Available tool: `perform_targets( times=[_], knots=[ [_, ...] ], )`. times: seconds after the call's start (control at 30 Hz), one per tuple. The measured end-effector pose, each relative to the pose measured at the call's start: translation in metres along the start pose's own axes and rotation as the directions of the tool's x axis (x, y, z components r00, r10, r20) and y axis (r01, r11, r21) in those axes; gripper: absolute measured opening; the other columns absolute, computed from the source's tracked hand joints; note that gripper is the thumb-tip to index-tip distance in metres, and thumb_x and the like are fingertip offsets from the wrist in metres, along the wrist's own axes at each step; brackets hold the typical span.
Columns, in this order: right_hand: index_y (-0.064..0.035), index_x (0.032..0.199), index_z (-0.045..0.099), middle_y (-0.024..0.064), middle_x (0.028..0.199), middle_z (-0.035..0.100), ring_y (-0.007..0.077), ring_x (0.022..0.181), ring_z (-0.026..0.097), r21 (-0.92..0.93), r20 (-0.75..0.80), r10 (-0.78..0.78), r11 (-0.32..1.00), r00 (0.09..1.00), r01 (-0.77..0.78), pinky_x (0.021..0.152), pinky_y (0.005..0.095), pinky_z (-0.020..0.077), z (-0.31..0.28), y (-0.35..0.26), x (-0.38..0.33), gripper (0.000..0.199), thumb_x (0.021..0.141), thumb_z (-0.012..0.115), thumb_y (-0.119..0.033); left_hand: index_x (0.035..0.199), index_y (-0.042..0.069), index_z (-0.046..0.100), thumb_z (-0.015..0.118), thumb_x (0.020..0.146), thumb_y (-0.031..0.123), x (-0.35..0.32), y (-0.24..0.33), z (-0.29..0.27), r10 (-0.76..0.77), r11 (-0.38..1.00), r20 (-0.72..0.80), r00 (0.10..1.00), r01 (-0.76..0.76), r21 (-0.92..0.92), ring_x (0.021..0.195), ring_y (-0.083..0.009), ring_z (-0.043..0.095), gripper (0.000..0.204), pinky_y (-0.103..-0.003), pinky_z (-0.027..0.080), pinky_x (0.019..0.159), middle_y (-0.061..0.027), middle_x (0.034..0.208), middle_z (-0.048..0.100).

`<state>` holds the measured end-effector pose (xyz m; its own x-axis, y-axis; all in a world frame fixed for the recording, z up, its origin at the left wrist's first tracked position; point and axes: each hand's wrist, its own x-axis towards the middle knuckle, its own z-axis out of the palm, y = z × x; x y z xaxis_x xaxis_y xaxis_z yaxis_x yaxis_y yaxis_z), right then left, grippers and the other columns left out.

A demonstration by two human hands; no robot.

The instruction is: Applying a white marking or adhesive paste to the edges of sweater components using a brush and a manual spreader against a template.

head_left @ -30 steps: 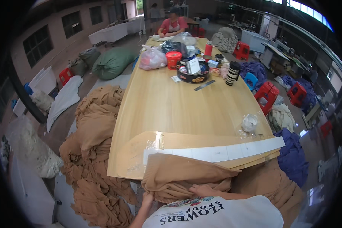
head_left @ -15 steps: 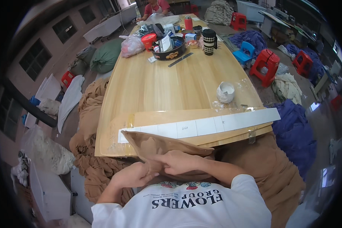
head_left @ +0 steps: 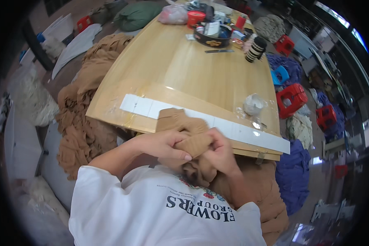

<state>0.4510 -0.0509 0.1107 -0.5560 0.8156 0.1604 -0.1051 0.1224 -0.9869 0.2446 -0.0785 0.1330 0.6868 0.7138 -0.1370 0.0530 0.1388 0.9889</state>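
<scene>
A piece of brown knit cloth (head_left: 182,123) is bunched up between my hands at the near edge of the table. My left hand (head_left: 165,146) grips it from the left, thumb on top. On the other side my right hand (head_left: 220,153) pinches a ribbed-looking fold of it, fingers curled round. Part of the cloth lies over a long white strip (head_left: 250,134) marked off by crosswise lines, and the rest hangs down by my shirt. Some of my fingertips are hidden by the folds.
The wooden table (head_left: 164,65) stretches away from me. On it stand a white tub (head_left: 253,104), a patterned flask (head_left: 256,49) and a round dark tin (head_left: 213,39) of small items. Brown cloth heaps (head_left: 86,90) lie left and right; red stools (head_left: 291,100) stand at the right.
The brown cloth, spread as an open flap before, is now gathered and folded between my hands. My right hand has moved to the cloth's right side. The view has tilted and turned.
</scene>
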Motion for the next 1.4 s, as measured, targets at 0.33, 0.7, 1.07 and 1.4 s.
perform_targets(
  times=[0.33,0.7,1.07,1.4],
  knots=[
    [-0.0002,0.093,0.051,0.0051,0.091,0.059,0.0086,0.082,0.056,-0.258,-0.403,-0.558,0.830,0.725,0.495,0.075,0.0224,0.0463,0.009,-0.086,0.123,0.011,0.084,0.057,0.001,0.094,0.000,0.059,0.055,0.086,0.010,0.021,-0.146,0.026,0.269,0.963,-0.107,0.957,-0.264,0.061,0.090,-0.0107,0.053,0.013,-0.024,0.044,0.076,-0.0049,0.099,0.057],
    [0.0002,0.100,0.052,0.0048,0.093,0.059,0.0098,0.084,0.057,-0.278,-0.383,-0.491,0.869,0.783,0.409,0.076,0.0229,0.0471,0.037,-0.074,0.154,0.020,0.081,0.054,0.007,0.106,-0.001,0.056,0.062,0.082,0.012,-0.004,-0.053,-0.049,0.346,0.900,-0.610,0.713,-0.435,0.002,0.088,-0.0093,0.056,0.029,-0.025,0.047,0.077,-0.0060,0.094,0.062],
    [-0.0017,0.099,0.053,0.0110,0.089,0.059,0.0210,0.079,0.059,-0.706,-0.182,-0.860,0.451,0.476,0.546,0.071,0.0294,0.0465,0.031,-0.107,0.279,0.022,0.077,0.056,0.000,0.088,0.000,0.061,0.060,0.086,0.023,0.028,0.013,-0.107,0.113,0.989,-0.375,0.920,-0.141,-0.047,0.064,-0.0106,0.059,0.023,-0.024,0.046,0.055,-0.0047,0.078,0.064],
    [-0.0045,0.124,0.041,0.0199,0.111,0.051,0.0352,0.107,0.049,-0.806,-0.104,-0.351,0.577,0.930,0.128,0.087,0.0395,0.0416,0.037,0.004,0.190,0.057,0.070,0.059,-0.005,0.090,0.015,0.058,0.053,0.088,0.034,0.060,0.021,-0.148,-0.261,0.698,-0.510,0.819,-0.204,-0.686,0.061,-0.0096,0.047,0.020,-0.027,0.038,0.060,0.0028,0.075,0.056]
  ],
)
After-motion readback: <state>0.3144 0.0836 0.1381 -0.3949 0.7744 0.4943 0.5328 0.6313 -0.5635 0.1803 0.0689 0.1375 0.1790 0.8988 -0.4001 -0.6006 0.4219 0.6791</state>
